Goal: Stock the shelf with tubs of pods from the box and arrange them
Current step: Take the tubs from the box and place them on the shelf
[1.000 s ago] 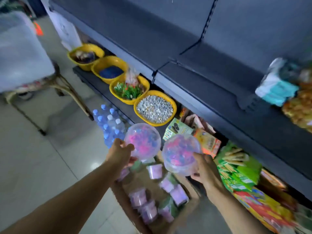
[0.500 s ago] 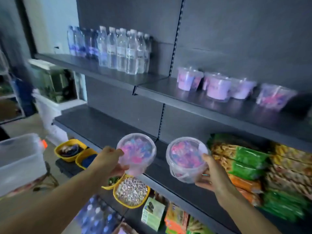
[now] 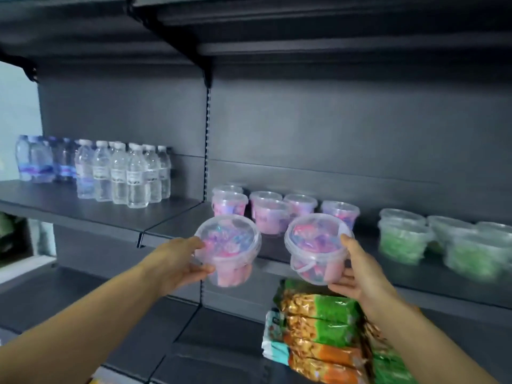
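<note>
Tubs of pods (image 3: 277,209) are already lining the shelf (image 3: 171,228). The left hand (image 3: 177,261) and right hand (image 3: 357,270) are each gripping another tub, still waiting to be placed.

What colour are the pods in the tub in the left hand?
Pink, purple and blue pods, seen in the head view.
</note>
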